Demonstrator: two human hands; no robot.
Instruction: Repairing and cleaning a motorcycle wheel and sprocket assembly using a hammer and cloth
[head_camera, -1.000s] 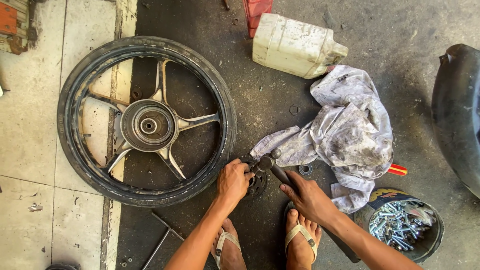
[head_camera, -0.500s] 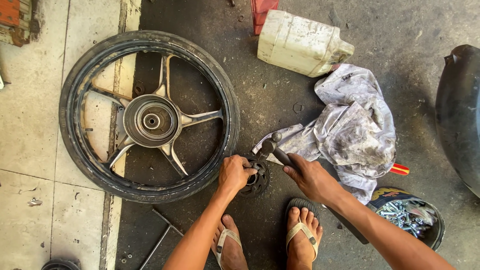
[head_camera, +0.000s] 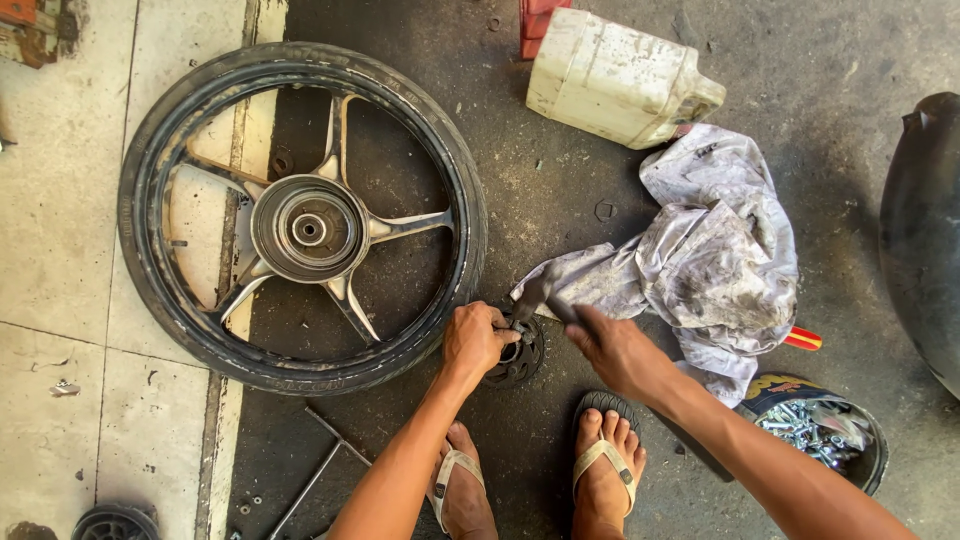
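Note:
A black toothed sprocket (head_camera: 520, 358) lies on the dark oily floor just in front of my feet. My left hand (head_camera: 473, 338) grips its left edge and holds it down. My right hand (head_camera: 618, 350) is closed round the handle of a hammer (head_camera: 537, 291), whose head hangs above the sprocket. A motorcycle wheel (head_camera: 300, 215) with tyre and silver spokes lies flat to the left, its rim close to my left hand.
A dirty grey rag (head_camera: 710, 255) lies right of the hammer, with a white plastic jerry can (head_camera: 615, 80) behind it. A tin of bolts (head_camera: 825, 435) stands at the lower right. A black tyre (head_camera: 925, 225) fills the right edge. A metal rod (head_camera: 315, 470) lies by my left foot.
The hammer head has moved up and to the left over the sprocket as my right hand swings it. My left hand stays on the sprocket. The view has shifted slightly.

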